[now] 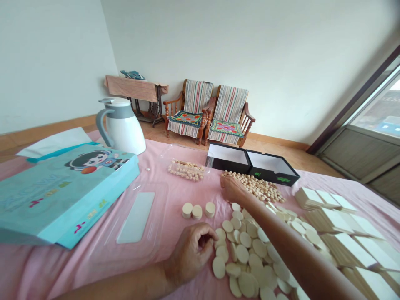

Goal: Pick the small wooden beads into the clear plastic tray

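My left hand point(190, 254) rests on the pink tablecloth point(162, 200) with its fingers curled in, beside a spread of several pale wooden discs point(246, 258); what the fingers hold, if anything, is hidden. My right hand point(233, 187) reaches far forward, palm down, onto a heap of small wooden beads point(259, 187). Its fingers are bent over the beads. Three short stacks of discs point(197, 210) stand between the two hands.
A blue cartoon gift bag point(62, 191) lies at the left, a white jug point(120, 125) behind it. A clear tray of beads point(186, 169), an open black box point(250, 164), stacked wooden rectangles point(337, 229) and a clear lid point(137, 216) surround the hands.
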{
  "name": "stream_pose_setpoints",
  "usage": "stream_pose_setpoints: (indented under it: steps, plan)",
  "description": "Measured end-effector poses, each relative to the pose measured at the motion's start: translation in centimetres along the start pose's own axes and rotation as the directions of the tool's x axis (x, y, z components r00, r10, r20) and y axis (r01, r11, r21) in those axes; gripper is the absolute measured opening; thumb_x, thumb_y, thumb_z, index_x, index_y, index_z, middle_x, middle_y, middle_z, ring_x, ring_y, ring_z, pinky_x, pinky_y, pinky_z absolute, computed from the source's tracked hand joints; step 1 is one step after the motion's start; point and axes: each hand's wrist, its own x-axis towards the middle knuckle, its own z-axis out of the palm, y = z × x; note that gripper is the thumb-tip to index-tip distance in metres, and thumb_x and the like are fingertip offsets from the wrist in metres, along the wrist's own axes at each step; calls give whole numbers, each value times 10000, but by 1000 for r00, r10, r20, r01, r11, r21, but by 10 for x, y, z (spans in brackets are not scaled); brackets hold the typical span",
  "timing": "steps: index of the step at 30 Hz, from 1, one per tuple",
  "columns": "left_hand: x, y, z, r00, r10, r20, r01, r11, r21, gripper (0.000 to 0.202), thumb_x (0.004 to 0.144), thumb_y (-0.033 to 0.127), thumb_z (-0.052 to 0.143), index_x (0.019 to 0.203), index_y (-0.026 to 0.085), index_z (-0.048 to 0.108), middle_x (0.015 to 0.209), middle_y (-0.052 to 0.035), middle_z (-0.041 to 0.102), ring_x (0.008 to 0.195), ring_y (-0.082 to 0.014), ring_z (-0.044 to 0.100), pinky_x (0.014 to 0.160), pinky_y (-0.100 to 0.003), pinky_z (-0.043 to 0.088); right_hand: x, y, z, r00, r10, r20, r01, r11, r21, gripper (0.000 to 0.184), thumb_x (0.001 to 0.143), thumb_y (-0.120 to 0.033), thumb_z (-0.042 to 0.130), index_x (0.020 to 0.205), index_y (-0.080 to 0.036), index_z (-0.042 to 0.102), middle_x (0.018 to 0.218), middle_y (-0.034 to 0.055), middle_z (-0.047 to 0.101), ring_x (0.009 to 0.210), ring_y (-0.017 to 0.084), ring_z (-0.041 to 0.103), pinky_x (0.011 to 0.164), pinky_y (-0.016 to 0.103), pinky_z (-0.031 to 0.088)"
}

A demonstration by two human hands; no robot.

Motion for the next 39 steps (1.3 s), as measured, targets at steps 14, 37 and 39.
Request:
stream_pose_setpoints:
  steps: [14, 37, 39]
  plan:
    - [-2, -1, -1, 1000, -1, -8, 1, 1000, -12, 217, 727, 58, 481, 803, 150, 662, 736, -17, 652, 672, -117, 571, 635, -205, 418, 29, -30, -62, 880, 26, -473, 249, 824, 509, 197, 688, -133, 516, 855, -156, 617, 744, -5, 623, 575, 75, 508, 602, 197, 392]
    - [0, 2, 0, 1000, 12, 2, -12, 1000, 6, 223, 727, 61, 468, 792, 144, 663, 737, -31, 662, 652, -117, 573, 618, -203, 423, -11, -8, -29, 966, -19, -258, 73, 977, 202, 112, 663, -97, 526, 747, -153, 575, 748, 43, 603, 683, 130, 544, 624, 219, 375]
    - [0, 2, 0, 1000, 8, 4, -8, 1000, 9, 219, 725, 67, 471, 792, 144, 665, 735, -31, 661, 653, -118, 572, 619, -205, 421, 1, -14, -40, 920, 14, -391, 124, 937, 327, 93, 684, -127, 513, 755, -165, 560, 708, 14, 577, 642, 112, 519, 616, 206, 383]
